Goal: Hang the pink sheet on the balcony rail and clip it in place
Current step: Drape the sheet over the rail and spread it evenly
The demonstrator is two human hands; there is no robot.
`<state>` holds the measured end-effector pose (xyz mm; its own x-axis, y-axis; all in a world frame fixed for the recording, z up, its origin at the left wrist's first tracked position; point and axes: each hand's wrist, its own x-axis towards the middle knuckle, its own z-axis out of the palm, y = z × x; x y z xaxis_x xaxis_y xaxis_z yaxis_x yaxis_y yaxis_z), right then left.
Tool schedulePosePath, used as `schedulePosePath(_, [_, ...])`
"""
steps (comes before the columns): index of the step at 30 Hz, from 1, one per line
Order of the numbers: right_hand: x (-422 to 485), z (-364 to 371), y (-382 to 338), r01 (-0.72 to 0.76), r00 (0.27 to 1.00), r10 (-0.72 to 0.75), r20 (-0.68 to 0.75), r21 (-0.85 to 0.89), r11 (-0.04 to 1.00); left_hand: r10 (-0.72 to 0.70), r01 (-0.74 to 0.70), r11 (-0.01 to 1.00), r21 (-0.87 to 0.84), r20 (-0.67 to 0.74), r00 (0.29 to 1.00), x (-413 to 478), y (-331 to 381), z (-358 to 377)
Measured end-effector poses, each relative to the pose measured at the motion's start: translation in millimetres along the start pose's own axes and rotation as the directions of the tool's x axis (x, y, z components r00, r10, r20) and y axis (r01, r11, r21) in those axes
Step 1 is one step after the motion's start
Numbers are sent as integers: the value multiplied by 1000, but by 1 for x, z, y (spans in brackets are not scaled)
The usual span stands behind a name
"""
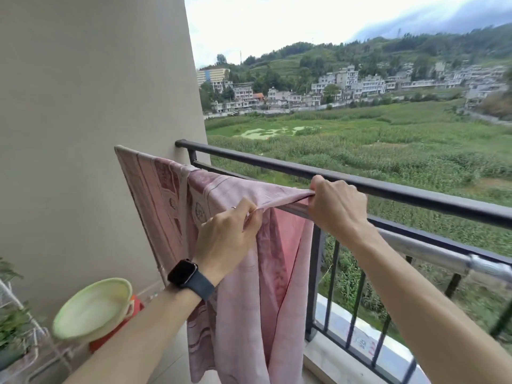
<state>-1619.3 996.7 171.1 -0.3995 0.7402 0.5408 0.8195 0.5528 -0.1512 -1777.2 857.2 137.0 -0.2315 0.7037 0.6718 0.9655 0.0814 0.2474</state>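
Here the pink patterned fabric sheet (249, 273) is draped on a silver metal pole (415, 250) just beside the black balcony rail (277, 162), its top fold pinched by left hand (224, 236) and right hand (336, 206). Spreading is probably in hand; clips are needed next.

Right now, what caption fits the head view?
Left hand and right hand pinch the pink sheet over the silver bar.

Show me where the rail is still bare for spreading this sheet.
Bare: silver rail from right hand to its joint, and the black handrail. Crowded: wall to right hand, under the pink sheet the left hand pinches.
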Motion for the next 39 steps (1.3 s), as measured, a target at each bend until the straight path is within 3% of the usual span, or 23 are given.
schedulePosePath(2, [-6, -9, 4, -21, 999, 22, -37, 28, 999, 27, -25, 996, 91, -21, 999, -5, 15, -6])
schedulePosePath(5, [-2, -37, 22, -45, 992, 53, -118, 67, 997, 198, -189, 945, 266, -7, 980, -4, 47, -11])
schedulePosePath(8, [-10, -61, 37, -77, 956, 118, -269, 156, 985, 247, -218, 936, 278, -74, 966, -5, 90, -17])
schedulePosePath(9, [-17, -67, 41, -94, 957, 132, -257, 155, 983, 230, -197, 944, 263, -98, 968, -9, 105, -19])
schedulePosePath(12, [-47, -82, 64, -122, 992, 122, 2, 10, 992, 194, -169, 950, 262, -69, 979, -39, 145, -19])
schedulePosePath(13, [-58, -91, 74, -128, 992, 128, 22, 7, 992, 169, -146, 951, 274, -61, 984, -49, 152, -18])
schedulePosePath(19, [-100, -110, 125, -57, 953, 95, -288, 137, 989, 168, -125, 972, 200, -212, 963, -67, 193, -10])
schedulePosePath(21, [-109, -113, 143, -99, 962, 129, -242, 131, 986, 174, -142, 974, 179, -175, 969, -70, 218, -13])
schedulePosePath(23, [-111, -117, 161, -165, 985, 167, -50, 58, 985, 166, -137, 969, 206, -135, 977, -68, 234, -7])
schedulePosePath(24, [-115, -122, 168, -178, 983, 179, -32, 41, 983, 177, -149, 964, 221, -114, 978, -70, 239, -5])
schedulePosePath(28, [-121, -149, 201, -108, 932, 148, -332, 133, 985, 177, -139, 970, 200, -189, 966, -70, 282, -13])
schedulePosePath(30, [-122, -158, 219, -106, 948, 138, -288, 124, 987, 180, -145, 970, 196, -172, 969, -65, 305, -13])
schedulePosePath(33, [-125, -170, 250, -69, 993, 75, -88, 69, 995, 119, -97, 969, 227, -85, 989, -57, 333, 1])
schedulePosePath(35, [-131, -183, 272, -50, 995, 59, -86, 104, 993, 97, -77, 957, 279, -57, 994, -56, 353, 5])
schedulePosePath(39, [-146, -209, 316, 9, 987, 14, -160, 141, 990, 138, -50, 919, 392, -199, 970, -59, 403, -1])
